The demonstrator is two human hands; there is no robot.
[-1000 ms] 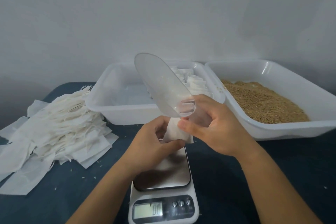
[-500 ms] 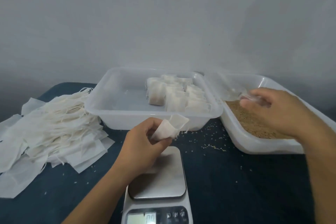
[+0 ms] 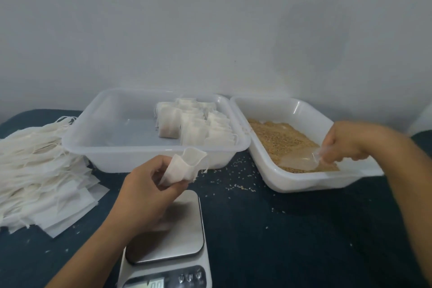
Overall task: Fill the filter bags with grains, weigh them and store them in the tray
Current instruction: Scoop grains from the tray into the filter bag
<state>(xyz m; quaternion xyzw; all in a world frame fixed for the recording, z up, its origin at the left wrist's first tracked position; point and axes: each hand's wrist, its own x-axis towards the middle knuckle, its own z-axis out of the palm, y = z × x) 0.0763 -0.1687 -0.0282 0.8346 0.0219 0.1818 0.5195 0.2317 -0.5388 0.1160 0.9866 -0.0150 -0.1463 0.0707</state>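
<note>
A person's left hand (image 3: 149, 184) pinches an open filter bag (image 3: 182, 166) between thumb and fingers (image 3: 161, 163), mouth up, above the far edge of a scale (image 3: 167, 241) at the near side of the counter (image 3: 292, 229). The bag hangs clear of the steel platform; the scale's display is cut off at the bottom of the view and its reading is too blurred to make out.

The right hand (image 3: 346, 142) reaches into the grain tray (image 3: 304, 182) on the right, fingers curled round the handle of a clear scoop (image 3: 301, 162). The scoop's bowl lies low on the grains (image 3: 278, 138) near the tray's front wall; whether it holds any appears uncertain, as hand and scoop are motion-blurred.

Just left of the grain tray, their rims close or touching, stands the storage tray (image 3: 117, 147). Filled bags (image 3: 194, 126) stand packed together in its right half.

A heap of flat empty bags (image 3: 39, 170) with strings spreads over the counter's left side, beside the storage tray. Loose grains (image 3: 236, 184) are scattered on the dark counter between the trays and the scale.
</note>
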